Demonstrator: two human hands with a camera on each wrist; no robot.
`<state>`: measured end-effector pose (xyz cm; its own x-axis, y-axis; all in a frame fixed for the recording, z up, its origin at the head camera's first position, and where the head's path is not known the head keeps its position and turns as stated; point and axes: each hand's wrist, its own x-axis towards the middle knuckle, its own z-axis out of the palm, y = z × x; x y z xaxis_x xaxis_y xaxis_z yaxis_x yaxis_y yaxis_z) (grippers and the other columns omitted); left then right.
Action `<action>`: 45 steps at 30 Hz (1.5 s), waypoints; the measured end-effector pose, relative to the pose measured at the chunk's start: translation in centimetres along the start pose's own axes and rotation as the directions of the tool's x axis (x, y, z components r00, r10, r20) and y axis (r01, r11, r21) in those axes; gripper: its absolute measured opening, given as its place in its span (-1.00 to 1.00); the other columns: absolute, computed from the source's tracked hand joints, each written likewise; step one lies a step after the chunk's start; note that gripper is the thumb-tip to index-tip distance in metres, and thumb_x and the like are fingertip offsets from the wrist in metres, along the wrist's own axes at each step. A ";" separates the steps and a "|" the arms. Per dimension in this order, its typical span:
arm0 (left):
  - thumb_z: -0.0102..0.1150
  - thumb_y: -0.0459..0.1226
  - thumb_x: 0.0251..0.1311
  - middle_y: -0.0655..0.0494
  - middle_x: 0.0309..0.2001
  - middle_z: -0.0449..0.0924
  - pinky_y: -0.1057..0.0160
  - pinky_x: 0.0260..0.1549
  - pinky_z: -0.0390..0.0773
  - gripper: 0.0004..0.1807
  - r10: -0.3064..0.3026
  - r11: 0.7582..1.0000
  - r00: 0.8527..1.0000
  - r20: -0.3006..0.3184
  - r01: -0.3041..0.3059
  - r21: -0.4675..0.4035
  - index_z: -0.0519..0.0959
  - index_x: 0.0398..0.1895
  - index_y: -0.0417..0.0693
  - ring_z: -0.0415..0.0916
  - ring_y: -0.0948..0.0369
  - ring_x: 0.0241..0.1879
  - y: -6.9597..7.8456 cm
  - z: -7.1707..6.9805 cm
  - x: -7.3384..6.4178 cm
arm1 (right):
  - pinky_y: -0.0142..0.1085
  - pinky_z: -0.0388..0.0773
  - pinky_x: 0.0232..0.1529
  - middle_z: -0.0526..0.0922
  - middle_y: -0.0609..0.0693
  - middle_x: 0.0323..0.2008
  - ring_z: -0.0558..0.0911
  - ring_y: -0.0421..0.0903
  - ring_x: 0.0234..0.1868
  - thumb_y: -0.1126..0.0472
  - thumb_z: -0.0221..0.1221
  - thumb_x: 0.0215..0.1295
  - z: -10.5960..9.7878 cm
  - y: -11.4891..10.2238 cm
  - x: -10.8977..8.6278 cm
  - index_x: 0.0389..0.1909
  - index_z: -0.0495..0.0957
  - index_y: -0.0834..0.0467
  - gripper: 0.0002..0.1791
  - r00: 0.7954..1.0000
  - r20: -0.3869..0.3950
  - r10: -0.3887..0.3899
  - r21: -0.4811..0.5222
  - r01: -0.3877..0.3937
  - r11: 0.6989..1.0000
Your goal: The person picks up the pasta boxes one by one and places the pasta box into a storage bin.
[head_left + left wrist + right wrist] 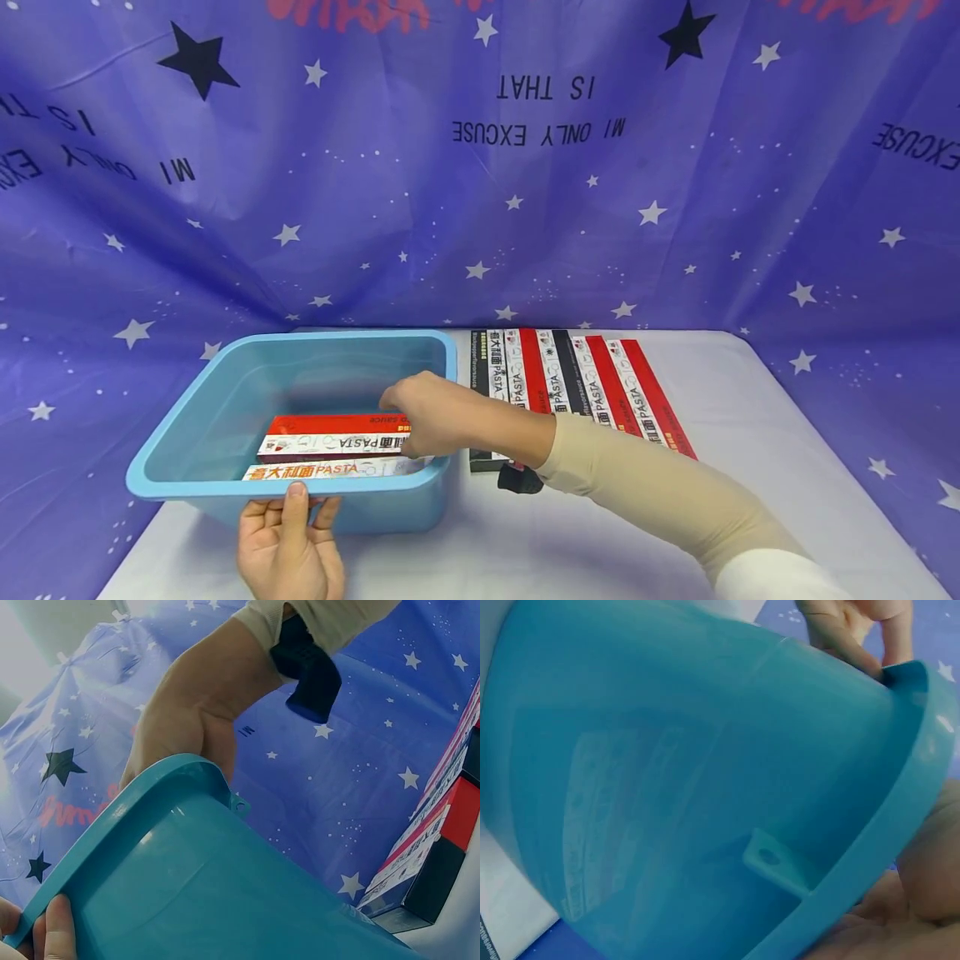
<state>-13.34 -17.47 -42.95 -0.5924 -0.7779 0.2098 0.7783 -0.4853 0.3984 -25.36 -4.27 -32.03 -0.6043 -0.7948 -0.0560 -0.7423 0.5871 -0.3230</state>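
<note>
A blue plastic basin (386, 512) stands at the left of the table. My left hand (291, 546) pinches its front rim, thumb on top and fingers beneath. Over the basin's right rim reaches my right hand (433, 414), fingers and thumb on either side of the right end of a red-and-white pasta box (322, 423). That box lies crosswise in the basin, behind a white pasta box (300, 472) with orange lettering. In the right wrist view the basin wall (652, 780) hides the right fingertips.
Right of the basin, several pasta boxes (536, 367) in red, black and white lie side by side; my right forearm covers their near ends. A purple star-patterned cloth (420, 192) hangs behind the white table (600, 542). A dark strap (311, 671) sits on my right wrist.
</note>
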 end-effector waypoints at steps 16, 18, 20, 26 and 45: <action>0.00 -0.69 0.23 -0.28 -0.24 0.53 0.15 -0.47 0.76 -0.79 -0.014 0.999 1.000 0.012 0.015 -0.028 0.34 -0.08 -0.54 0.63 0.00 -0.41 0.2 0.0 0.0 | -0.33 0.52 0.18 0.58 -0.21 0.11 0.52 -0.28 0.14 0.16 0.36 0.14 2.3 4.5 -6.8 0.20 0.51 0.03 -0.45 0.863 -0.475 -0.172 0.363 0.371 0.855; 0.00 -0.69 0.23 -0.28 -0.25 0.53 0.15 -0.48 0.76 -0.79 -0.014 0.999 1.000 0.010 0.014 -0.029 0.34 -0.08 -0.54 0.63 0.00 -0.42 0.2 0.0 0.1 | -0.28 0.49 0.24 0.59 -0.16 0.12 0.52 -0.22 0.17 0.21 0.37 0.13 2.4 5.4 -7.9 0.20 0.51 0.06 -0.44 0.842 -0.519 -0.147 0.400 0.391 0.828; 0.01 -0.69 0.23 -0.28 -0.25 0.53 0.14 -0.48 0.76 -0.79 -0.014 0.999 1.000 0.006 0.014 -0.033 0.34 -0.08 -0.54 0.63 0.00 -0.41 0.2 0.0 0.1 | -0.23 0.50 0.24 0.59 -0.15 0.12 0.54 -0.15 0.17 0.26 0.38 0.12 2.5 6.4 -9.2 0.19 0.52 0.07 -0.44 0.834 -0.544 -0.096 0.443 0.382 0.811; 0.04 -0.68 0.22 -0.29 -0.23 0.52 0.13 -0.48 0.75 -0.76 -0.020 0.999 1.000 -0.011 0.020 -0.026 0.32 -0.07 -0.54 0.64 -0.01 -0.42 0.2 0.1 0.2 | -0.28 0.45 0.28 0.58 -0.17 0.13 0.53 -0.12 0.19 0.32 0.37 0.16 2.7 9.9 -13.4 0.20 0.50 0.02 -0.44 0.825 -0.550 0.130 0.562 0.251 0.788; 0.13 -0.63 0.20 -0.30 -0.20 0.51 0.17 -0.48 0.75 -0.69 -0.010 0.999 0.997 -0.077 0.013 0.041 0.31 -0.03 -0.54 0.60 0.04 -0.48 -0.1 0.4 0.0 | 0.38 0.34 0.15 0.31 0.45 0.25 0.32 0.40 0.23 -0.27 0.43 -0.05 7.3 23.5 -23.0 0.40 0.07 0.44 0.23 0.642 -0.349 0.683 0.373 -0.573 0.729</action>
<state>-13.51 -17.27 -42.59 -0.5825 -0.8012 0.1366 0.7612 -0.4789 0.4373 -26.80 26.70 -45.22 -0.9958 -0.0553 0.0731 -0.0867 0.8266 -0.5561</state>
